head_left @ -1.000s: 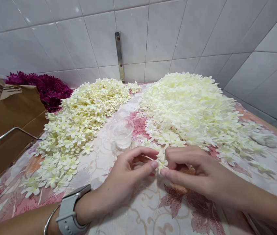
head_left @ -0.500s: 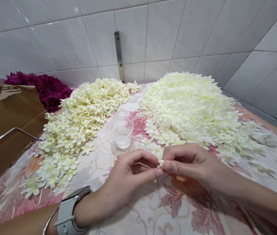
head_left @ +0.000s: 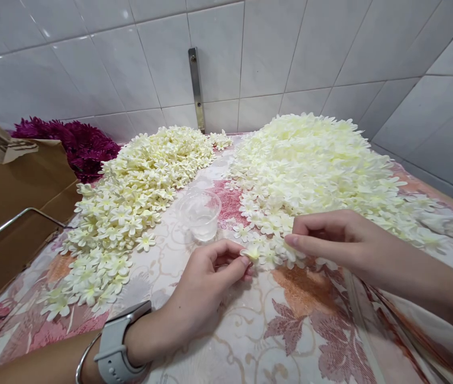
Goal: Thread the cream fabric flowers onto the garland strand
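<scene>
Pinched between the thumb and fingers of my left hand [head_left: 214, 277] is a single pale yellow-white artificial flower [head_left: 252, 252]. My right hand [head_left: 338, 240] is a little to the right, apart from the left, over the near edge of the right-hand pile of white flowers [head_left: 310, 165]. Its thumb and index fingertips are pressed together, and what lies between them, if anything, is hidden. A clear plastic cup [head_left: 203, 218] stands just beyond my left hand, with what looks like clear liquid inside.
On the left lies another pile of cream flowers [head_left: 142, 186]. Purple flowers [head_left: 85, 146] sit behind a cardboard box [head_left: 18, 186] at far left, near a bent metal rod [head_left: 2, 228]. A patterned cloth [head_left: 218, 341] covers the table, and a tiled wall [head_left: 218, 64] rises behind.
My right hand has parted from the left and moved right and slightly up. My left hand has shifted slightly left, keeping the flower, which now shows more plainly.
</scene>
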Motion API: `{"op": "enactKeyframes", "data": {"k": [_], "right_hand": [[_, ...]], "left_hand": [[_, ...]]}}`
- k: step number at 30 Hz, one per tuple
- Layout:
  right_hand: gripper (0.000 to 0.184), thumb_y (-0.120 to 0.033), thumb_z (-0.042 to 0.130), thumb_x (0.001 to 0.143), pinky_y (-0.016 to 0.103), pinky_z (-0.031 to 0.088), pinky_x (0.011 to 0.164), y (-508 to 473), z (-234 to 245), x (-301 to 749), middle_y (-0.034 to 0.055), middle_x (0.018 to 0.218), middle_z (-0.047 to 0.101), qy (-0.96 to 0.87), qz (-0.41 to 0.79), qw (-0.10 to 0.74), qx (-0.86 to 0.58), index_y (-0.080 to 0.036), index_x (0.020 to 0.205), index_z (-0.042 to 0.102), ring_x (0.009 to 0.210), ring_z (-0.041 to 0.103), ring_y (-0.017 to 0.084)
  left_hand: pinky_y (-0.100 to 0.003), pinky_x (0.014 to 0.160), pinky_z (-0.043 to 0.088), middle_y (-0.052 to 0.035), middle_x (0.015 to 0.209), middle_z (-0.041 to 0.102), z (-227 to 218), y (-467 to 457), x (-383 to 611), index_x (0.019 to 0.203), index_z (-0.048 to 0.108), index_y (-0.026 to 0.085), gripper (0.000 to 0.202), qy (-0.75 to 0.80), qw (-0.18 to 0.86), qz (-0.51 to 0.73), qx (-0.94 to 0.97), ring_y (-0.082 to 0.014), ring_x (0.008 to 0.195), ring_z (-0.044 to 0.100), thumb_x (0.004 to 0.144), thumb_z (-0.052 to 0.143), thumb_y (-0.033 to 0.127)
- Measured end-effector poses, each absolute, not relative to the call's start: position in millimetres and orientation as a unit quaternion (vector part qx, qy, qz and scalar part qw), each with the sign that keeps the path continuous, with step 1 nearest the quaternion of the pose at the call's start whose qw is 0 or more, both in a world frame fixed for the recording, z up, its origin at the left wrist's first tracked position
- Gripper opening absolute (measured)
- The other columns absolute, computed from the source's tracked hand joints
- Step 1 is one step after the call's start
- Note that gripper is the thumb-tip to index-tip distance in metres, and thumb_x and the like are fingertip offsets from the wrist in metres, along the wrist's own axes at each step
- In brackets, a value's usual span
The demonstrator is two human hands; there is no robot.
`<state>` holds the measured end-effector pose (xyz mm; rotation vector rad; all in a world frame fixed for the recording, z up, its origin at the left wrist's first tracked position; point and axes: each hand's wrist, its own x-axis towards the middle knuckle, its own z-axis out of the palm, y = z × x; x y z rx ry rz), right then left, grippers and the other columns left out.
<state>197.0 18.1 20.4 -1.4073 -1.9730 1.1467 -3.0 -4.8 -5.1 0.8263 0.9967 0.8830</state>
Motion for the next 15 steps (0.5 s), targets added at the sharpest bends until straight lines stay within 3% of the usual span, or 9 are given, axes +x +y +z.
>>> {"op": "enactKeyframes", "data": {"k": [2, 5, 9, 11, 15], "right_hand": [[0.045, -0.051, 0.052, 0.082, 0.025, 0.027, 0.042, 21.2, 18.4, 201.9, -0.0027, 0.049, 0.038, -0.74, 0.325, 0.223, -0.545, -0.021, 0.052, 0.039, 0.045, 0.038, 0.011], [0.045, -0.054, 0.057, 0.079, 0.026, 0.026, 0.044, 22.5, 12.3, 204.9, -0.0015, 0.046, 0.041, -0.773, 0.095, 0.231, -0.584, -0.021, 0.052, 0.042, 0.042, 0.036, 0.012], [0.034, -0.039, 0.048, 0.089, 0.026, 0.023, 0.044, 13.9, 6.8, 198.2, 0.0021, 0.054, 0.048, -0.82, -0.132, 0.237, -0.503, -0.018, 0.063, 0.052, 0.044, 0.039, 0.013], [0.033, -0.031, 0.044, 0.092, 0.026, 0.023, 0.044, 7.2, 5.1, 192.2, 0.0024, 0.058, 0.049, -0.868, -0.13, 0.244, -0.413, -0.017, 0.064, 0.053, 0.046, 0.04, 0.012], [0.035, -0.034, 0.044, 0.093, 0.026, 0.026, 0.044, -0.9, -2.2, 180.7, -0.0001, 0.057, 0.045, -0.926, -0.052, 0.231, -0.295, -0.018, 0.062, 0.051, 0.047, 0.04, 0.012]], "left_hand": [[-0.019, 0.06, 0.039, 0.0016, 0.064, 0.058, -5.6, -4.8, -2.9, 0.069, 0.062, 0.014, 0.009, 0.458, 0.699, 0.396, 0.381, -0.0079, 0.063, 0.05, 0.072, 0.069, 0.019], [-0.019, 0.057, 0.038, 0.0011, 0.065, 0.058, -5.5, -6.2, -3.7, 0.069, 0.063, 0.014, 0.009, 0.481, 0.669, 0.377, 0.422, -0.0086, 0.062, 0.049, 0.073, 0.068, 0.021], [-0.019, 0.053, 0.036, 0.0015, 0.062, 0.058, -4.5, -9.1, -6.2, 0.067, 0.063, 0.014, 0.01, 0.488, 0.617, 0.332, 0.52, -0.0088, 0.058, 0.048, 0.076, 0.063, 0.019], [-0.02, 0.053, 0.037, 0.0012, 0.063, 0.059, -4.4, -10.0, -7.4, 0.068, 0.064, 0.014, 0.01, 0.478, 0.605, 0.31, 0.556, -0.0093, 0.058, 0.049, 0.076, 0.06, 0.017], [-0.021, 0.057, 0.041, -0.0007, 0.066, 0.063, -5.0, -10.0, -9.3, 0.071, 0.068, 0.014, 0.011, 0.466, 0.595, 0.299, 0.582, -0.0115, 0.062, 0.053, 0.076, 0.059, 0.015]]}}
